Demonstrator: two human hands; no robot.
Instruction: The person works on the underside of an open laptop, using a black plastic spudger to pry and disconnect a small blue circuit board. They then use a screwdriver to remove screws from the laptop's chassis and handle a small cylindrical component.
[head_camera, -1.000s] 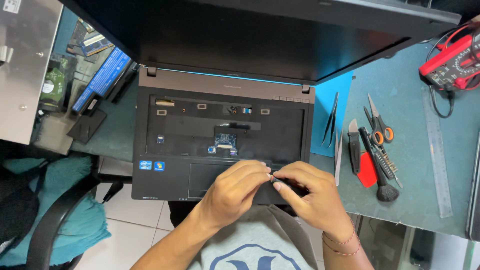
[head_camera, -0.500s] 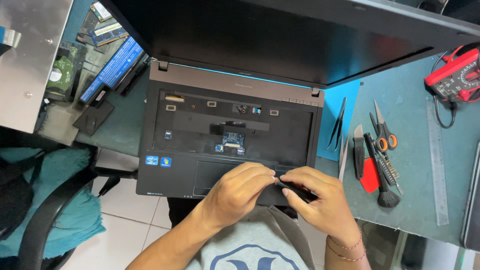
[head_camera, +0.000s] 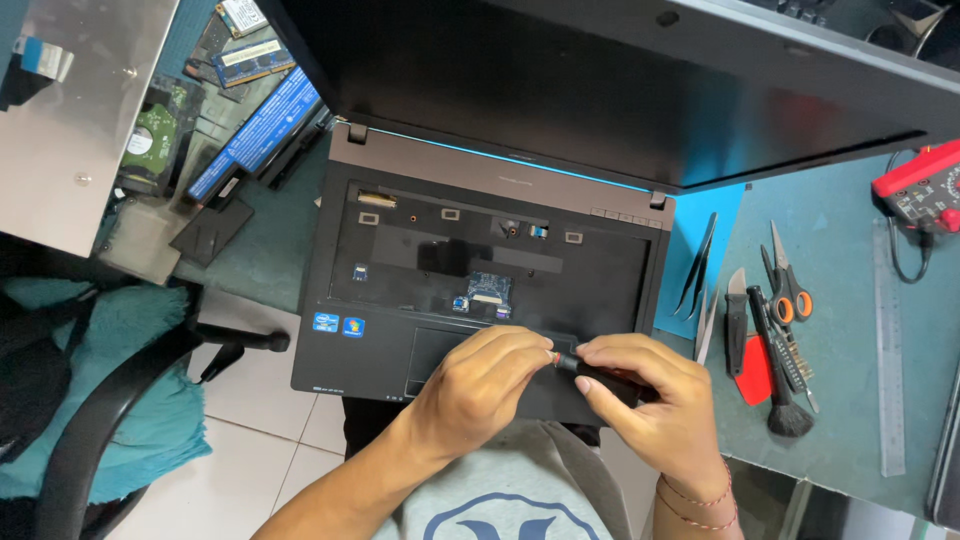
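Between the fingertips of both hands, over the front edge of an open dark-grey laptop with its keyboard removed (head_camera: 480, 270), sits a slim black screwdriver handle (head_camera: 600, 378). The right hand (head_camera: 650, 410) wraps it, thumb on top and fingers curled underneath, closed firmly around the barrel. The left hand (head_camera: 480, 385) meets it from the other side, its thumb and forefinger pinched narrow on the small orange-tinted tip (head_camera: 549, 357) at the handle's end; what exactly is pinched there is too small to tell. Both hands hover just above the laptop's touchpad (head_camera: 432, 352), which lies under the left knuckles.

Beyond the fingers, the bare keyboard bay shows a small blue circuit patch (head_camera: 488, 290) and several tiny connectors. Further out, the black lid (head_camera: 600, 90) stands tilted back.

Right of the right hand, on the teal work mat (head_camera: 850, 400), lie 2 metal tweezers (head_camera: 700, 265), a red-and-black utility knife (head_camera: 745, 350), orange-handled scissors (head_camera: 790, 285), a black brush (head_camera: 785, 395) and a steel ruler (head_camera: 890, 350). A red multimeter (head_camera: 925, 185) sits at the far right edge.

Left of the left hand, well apart, a blue laptop battery (head_camera: 255, 135), a green-boarded hard drive (head_camera: 150, 140) and memory sticks (head_camera: 245, 55) rest beside a silver metal panel (head_camera: 85, 110). A black office chair with teal cloth (head_camera: 110, 400) stands below them.
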